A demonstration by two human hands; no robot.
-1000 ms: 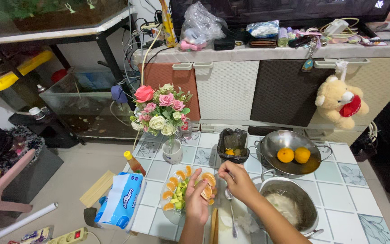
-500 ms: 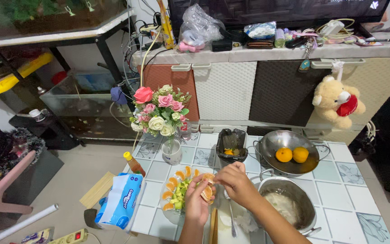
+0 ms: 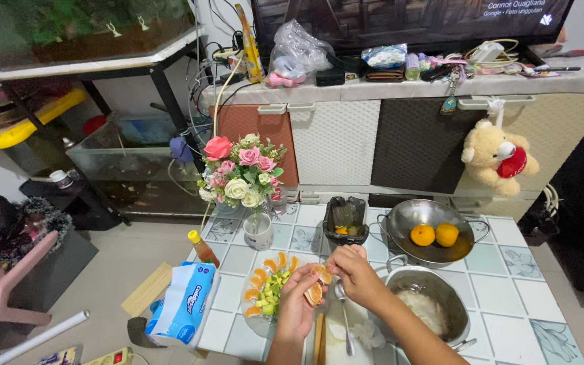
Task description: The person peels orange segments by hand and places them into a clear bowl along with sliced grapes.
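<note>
My left hand point(image 3: 297, 304) and my right hand point(image 3: 355, 274) meet over the tiled table, both holding a peeled orange point(image 3: 317, 284) and pulling at its segments. Just left of it is a plate point(image 3: 251, 323) ringed with orange segments point(image 3: 272, 265) and pale green fruit pieces in the middle. A spoon point(image 3: 343, 318) lies under my right wrist on a white board.
A steel bowl point(image 3: 407, 220) holds two whole oranges point(image 3: 434, 234). Another steel bowl point(image 3: 451, 297) has white pulp in it. A small black bin point(image 3: 345, 220), a flower vase point(image 3: 258, 230), a sauce bottle point(image 3: 202, 247) and a blue tissue pack point(image 3: 184, 304) stand around. A teddy bear point(image 3: 498, 157) hangs on the cabinet.
Both hands have shifted slightly together over the orange, fingers working at the segments. The plate and bowls have not moved.
</note>
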